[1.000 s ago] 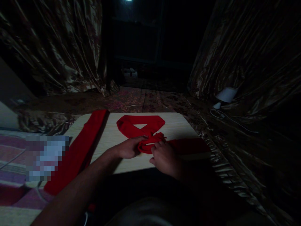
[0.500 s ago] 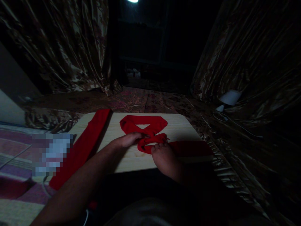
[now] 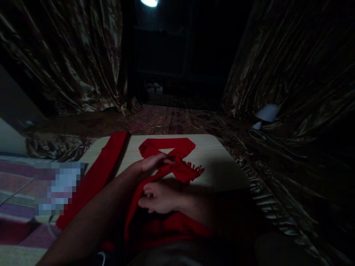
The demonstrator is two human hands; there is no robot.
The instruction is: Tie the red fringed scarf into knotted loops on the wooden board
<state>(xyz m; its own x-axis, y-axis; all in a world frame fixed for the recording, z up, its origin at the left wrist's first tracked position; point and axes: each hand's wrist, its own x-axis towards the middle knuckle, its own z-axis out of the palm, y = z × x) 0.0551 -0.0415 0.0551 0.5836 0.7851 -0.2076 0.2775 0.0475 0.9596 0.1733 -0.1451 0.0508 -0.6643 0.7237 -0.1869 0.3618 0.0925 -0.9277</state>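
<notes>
Nearest: a broad fold of the red scarf (image 3: 172, 225) drapes off the near edge of the table (image 3: 224, 166) toward the person's lap; right hand (image 3: 159, 197) lies on it, fingers loosely apart and pointing left, pressing on the cloth rather than clasping it; left forearm crosses in from the lower left

Just beyond: left hand (image 3: 154, 162) sits on the crossing of the scarf, fingers curled together over the cloth, seemingly pinching it where the two runs overlap; light is poor, so the hold is judged, not certain

Step in hand, as judged: a knot or crossing is being shaped, one hand pinning, one smoothing the near run; a further pull would call for the left hand to hold the crossing firm while the cloth slides without bunching

Lie of the scarf: fringed end (image 3: 196, 170) points right, just beside the crossing; closed loop (image 3: 166, 146) opens away from the person; the long remainder runs on a diagonal, from the far left of the table down to the near left edge and off it

Farther: patterned rug; small white lamp (image 3: 267, 112) at right with a pale cable (image 3: 259, 135); glossy curtains (image 3: 69, 55) either side; dark doorway, ceiling light (image 3: 149, 3)
</notes>
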